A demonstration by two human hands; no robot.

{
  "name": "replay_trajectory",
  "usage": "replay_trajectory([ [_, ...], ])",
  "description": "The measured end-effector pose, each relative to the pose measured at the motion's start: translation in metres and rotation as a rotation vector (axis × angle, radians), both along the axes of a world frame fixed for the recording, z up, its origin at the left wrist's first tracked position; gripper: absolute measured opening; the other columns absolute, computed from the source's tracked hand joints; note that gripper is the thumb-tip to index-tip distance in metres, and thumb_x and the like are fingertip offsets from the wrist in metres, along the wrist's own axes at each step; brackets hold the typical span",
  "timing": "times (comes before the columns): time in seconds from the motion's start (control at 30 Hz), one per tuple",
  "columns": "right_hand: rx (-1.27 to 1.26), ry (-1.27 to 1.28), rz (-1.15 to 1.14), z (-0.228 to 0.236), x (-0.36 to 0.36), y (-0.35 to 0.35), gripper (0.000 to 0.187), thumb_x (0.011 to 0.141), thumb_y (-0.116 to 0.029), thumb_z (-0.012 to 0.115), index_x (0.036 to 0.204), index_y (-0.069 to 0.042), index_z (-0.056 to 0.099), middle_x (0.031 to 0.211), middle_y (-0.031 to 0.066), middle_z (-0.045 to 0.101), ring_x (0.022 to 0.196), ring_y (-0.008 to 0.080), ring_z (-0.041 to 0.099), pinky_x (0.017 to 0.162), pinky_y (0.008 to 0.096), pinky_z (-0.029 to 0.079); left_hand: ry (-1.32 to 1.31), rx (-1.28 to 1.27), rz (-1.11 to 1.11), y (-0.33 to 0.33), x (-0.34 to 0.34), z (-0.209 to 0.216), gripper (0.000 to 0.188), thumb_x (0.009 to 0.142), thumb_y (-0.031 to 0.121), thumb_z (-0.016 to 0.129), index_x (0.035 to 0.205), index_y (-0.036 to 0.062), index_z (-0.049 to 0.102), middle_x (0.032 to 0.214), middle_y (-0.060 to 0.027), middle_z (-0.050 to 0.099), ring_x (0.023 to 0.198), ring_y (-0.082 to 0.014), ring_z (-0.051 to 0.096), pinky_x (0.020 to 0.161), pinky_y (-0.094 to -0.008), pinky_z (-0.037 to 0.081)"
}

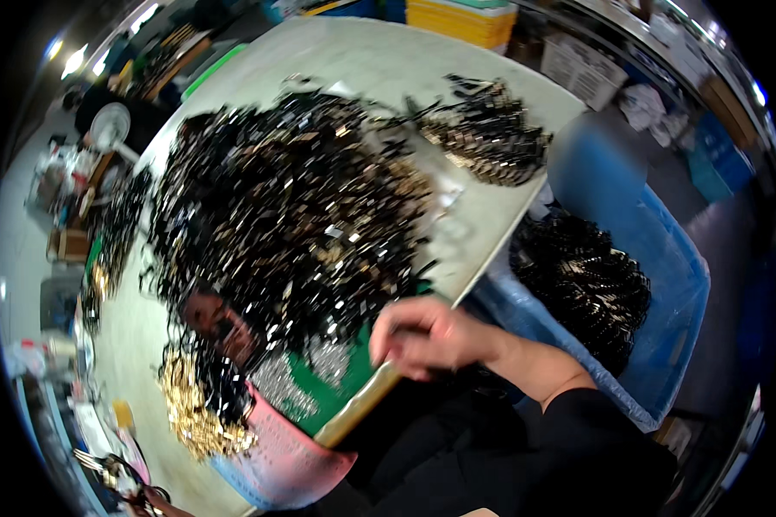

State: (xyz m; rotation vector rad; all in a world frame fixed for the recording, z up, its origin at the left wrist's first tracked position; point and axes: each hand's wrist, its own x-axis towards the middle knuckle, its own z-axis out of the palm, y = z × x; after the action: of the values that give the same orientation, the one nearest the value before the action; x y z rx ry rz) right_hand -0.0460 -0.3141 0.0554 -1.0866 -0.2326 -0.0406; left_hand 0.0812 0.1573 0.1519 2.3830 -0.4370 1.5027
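Head view: the right hand point(427, 336), blurred, hovers with fingers loosely curled over the near edge of a green surface point(302, 396) bearing small silver pieces point(284, 383); whether it grips anything cannot be told, and the left hand cannot be made out with certainty. Beyond it, a heap of black and gold strips point(293, 189) covers the middle of the pale table point(259, 65), with a smaller bundle point(491, 133) at far right and a blue bin point(668, 284) beside the table holding dark strips point(591, 284).
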Motion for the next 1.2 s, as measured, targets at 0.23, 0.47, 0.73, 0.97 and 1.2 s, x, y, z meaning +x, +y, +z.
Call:
replay_trajectory([
  [0.23, 0.418, -0.009, -0.954, -0.05, -0.043, -0.163, 0.017, 0.106, -0.023, 0.054, 0.105, -0.006, 0.055, 0.076, 0.0024, 0.055, 0.052, 0.0117, 0.052, 0.042, 0.0286, 0.044, 0.291, 0.196, -0.96, -0.407, 0.03, 0.061, 0.051, 0.086, 0.023, 0.079, 0.126, 0.0001, 0.059, 0.108, -0.0159, 0.066, 0.1, -0.0321, 0.064, 0.088, -0.0411, 0.052],
  [0.47, 0.456, 0.031, -0.84, -0.052, -0.018, -0.165, 0.019, 0.105, -0.026, 0.056, 0.102, -0.007, 0.053, 0.074, 0.0022, 0.053, 0.048, 0.0123, 0.05, 0.042, 0.0291, 0.04, 0.161, 0.672, -0.86, -0.692, 0.1, 0.003, 0.043, 0.093, 0.049, 0.068, 0.114, 0.012, 0.059, 0.09, -0.0129, 0.073, 0.089, -0.033, 0.07, 0.099, -0.0465, 0.044],
  [0.73, 0.543, -0.004, -0.865, -0.058, -0.031, -0.178, 0.012, 0.107, -0.02, 0.052, 0.113, -0.009, 0.053, 0.079, 0.0056, 0.055, 0.05, 0.0131, 0.052, 0.039, 0.0291, 0.042, 1.338, 0.982, -1.005, -0.722, 0.085, -0.035, 0.075, 0.102, 0.068, 0.036, 0.153, 0.0138, 0.044, 0.141, -0.0179, 0.06, 0.108, -0.031, 0.067, 0.101, -0.0437, 0.046],
  [0.97, 0.499, -0.106, -0.839, -0.063, -0.031, -0.18, 0.019, 0.109, -0.023, 0.044, 0.116, -0.01, 0.057, 0.078, 0.0057, 0.051, 0.048, 0.0121, 0.046, 0.035, 0.0258, 0.039, 1.118, 1.016, -1.156, -0.706, 0.088, -0.046, 0.08, 0.1, 0.073, 0.031, 0.128, 0.0021, 0.057, 0.132, -0.0282, 0.061, 0.124, -0.0433, 0.058, 0.107, -0.047, 0.042],
  [1.2, 0.427, -0.155, -0.825, -0.069, -0.027, -0.165, 0.021, 0.109, -0.024, 0.046, 0.118, -0.008, 0.056, 0.08, 0.0046, 0.049, 0.048, 0.0112, 0.045, 0.035, 0.0261, 0.039, 0.926, 0.863, -1.242, -0.652, 0.116, -0.018, 0.077, 0.102, 0.068, 0.033, 0.123, 0.0019, 0.067, 0.121, -0.0264, 0.068, 0.117, -0.0433, 0.063, 0.102, -0.0485, 0.047],
])
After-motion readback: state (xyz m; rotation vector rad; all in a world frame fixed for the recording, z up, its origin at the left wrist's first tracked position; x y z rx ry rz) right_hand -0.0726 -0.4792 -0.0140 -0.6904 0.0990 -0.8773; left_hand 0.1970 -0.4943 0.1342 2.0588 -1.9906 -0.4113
